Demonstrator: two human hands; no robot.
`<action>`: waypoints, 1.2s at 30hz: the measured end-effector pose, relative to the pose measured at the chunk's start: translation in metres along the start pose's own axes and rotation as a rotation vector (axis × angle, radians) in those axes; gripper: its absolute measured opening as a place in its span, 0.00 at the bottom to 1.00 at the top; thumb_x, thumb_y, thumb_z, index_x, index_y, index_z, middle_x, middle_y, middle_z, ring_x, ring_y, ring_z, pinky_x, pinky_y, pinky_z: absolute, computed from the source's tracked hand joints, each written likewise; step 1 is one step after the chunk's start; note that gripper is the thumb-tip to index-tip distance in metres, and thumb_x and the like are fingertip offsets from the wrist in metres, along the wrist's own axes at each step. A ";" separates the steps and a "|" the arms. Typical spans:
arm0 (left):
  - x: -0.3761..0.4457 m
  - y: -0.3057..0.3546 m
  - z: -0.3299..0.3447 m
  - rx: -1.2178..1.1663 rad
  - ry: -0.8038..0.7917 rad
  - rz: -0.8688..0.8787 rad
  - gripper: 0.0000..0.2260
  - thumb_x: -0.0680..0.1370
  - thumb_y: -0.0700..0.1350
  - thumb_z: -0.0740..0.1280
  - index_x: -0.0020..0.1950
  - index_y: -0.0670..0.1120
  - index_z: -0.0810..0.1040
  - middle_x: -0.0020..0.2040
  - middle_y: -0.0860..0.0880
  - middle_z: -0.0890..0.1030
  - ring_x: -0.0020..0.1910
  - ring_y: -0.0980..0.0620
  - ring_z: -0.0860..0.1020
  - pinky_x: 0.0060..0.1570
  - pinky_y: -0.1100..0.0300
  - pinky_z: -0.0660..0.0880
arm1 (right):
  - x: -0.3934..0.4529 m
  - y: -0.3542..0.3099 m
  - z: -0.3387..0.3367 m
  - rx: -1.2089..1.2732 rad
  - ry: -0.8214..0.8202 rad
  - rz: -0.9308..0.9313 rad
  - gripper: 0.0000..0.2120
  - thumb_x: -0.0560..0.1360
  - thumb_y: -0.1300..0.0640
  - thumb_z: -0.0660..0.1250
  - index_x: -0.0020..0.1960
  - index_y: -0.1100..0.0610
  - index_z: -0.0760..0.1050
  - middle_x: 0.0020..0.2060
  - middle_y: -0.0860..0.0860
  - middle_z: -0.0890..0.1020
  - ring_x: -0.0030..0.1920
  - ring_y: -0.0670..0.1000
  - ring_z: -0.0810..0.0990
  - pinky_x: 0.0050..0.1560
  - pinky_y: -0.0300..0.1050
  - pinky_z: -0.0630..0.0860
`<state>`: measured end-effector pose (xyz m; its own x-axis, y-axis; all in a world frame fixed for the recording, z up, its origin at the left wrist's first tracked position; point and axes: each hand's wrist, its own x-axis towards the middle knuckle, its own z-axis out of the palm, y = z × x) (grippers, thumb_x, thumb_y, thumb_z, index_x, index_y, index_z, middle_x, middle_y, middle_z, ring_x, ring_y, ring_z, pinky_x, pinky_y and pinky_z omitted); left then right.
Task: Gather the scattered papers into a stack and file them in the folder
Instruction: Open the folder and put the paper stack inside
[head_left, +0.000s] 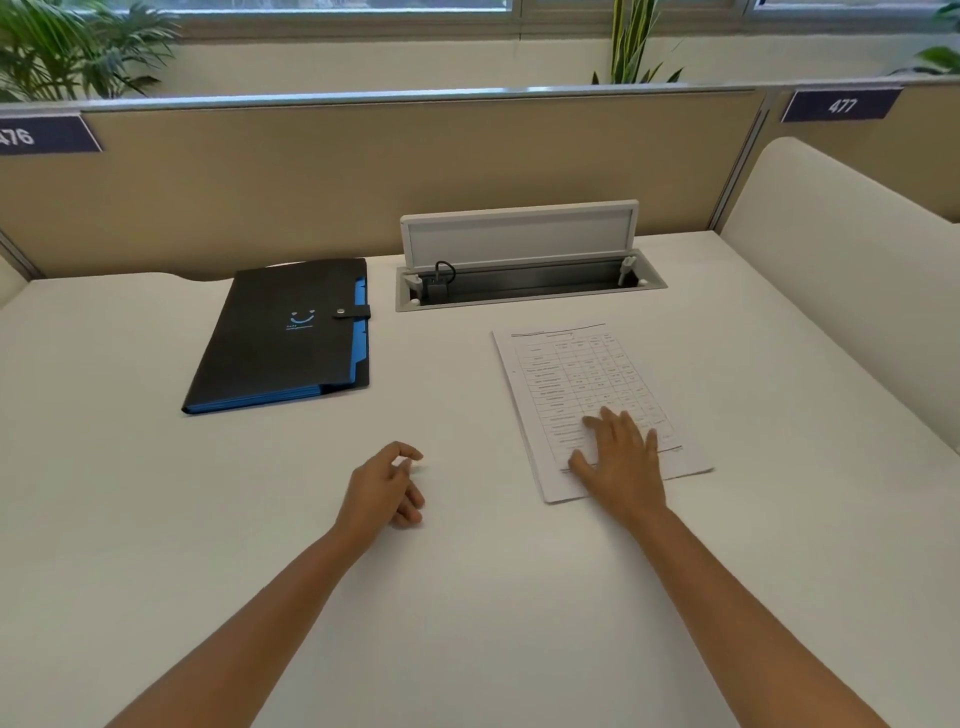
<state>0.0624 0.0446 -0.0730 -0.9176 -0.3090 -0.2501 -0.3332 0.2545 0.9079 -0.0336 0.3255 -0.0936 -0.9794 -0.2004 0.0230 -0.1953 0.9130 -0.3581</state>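
The papers (587, 395) lie flat as one squared-up white stack, the top sheet printed with a table, turned slightly askew toward the desk's right edge. The black folder (285, 338), closed with a snap tab, blue dividers showing, lies near the back edge, well left.

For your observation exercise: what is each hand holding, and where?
Nothing is gripped. The right hand presses flat on the papers' near end; the left hand is empty.
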 end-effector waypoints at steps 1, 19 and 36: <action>0.007 0.000 -0.007 0.035 0.051 0.034 0.10 0.80 0.40 0.56 0.46 0.51 0.75 0.34 0.43 0.81 0.27 0.49 0.80 0.28 0.61 0.78 | 0.000 0.002 0.003 -0.024 -0.010 -0.013 0.27 0.76 0.46 0.58 0.72 0.52 0.59 0.75 0.51 0.56 0.76 0.53 0.47 0.74 0.58 0.40; 0.123 -0.014 -0.075 1.105 0.163 0.074 0.29 0.77 0.59 0.56 0.74 0.45 0.58 0.74 0.45 0.62 0.74 0.42 0.58 0.70 0.44 0.58 | 0.002 0.001 0.004 -0.050 0.028 -0.012 0.26 0.76 0.46 0.57 0.72 0.50 0.58 0.75 0.48 0.56 0.76 0.51 0.46 0.75 0.56 0.39; -0.025 -0.006 0.007 0.929 -0.008 0.712 0.18 0.78 0.51 0.52 0.35 0.48 0.77 0.31 0.52 0.80 0.31 0.50 0.77 0.50 0.61 0.68 | 0.001 0.002 0.003 0.039 0.059 -0.005 0.24 0.76 0.48 0.60 0.70 0.51 0.62 0.74 0.48 0.59 0.76 0.50 0.50 0.75 0.56 0.40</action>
<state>0.0860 0.0573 -0.0746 -0.9612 0.1783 0.2105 0.2291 0.9409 0.2494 -0.0349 0.3260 -0.0969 -0.9799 -0.1831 0.0793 -0.1995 0.8973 -0.3938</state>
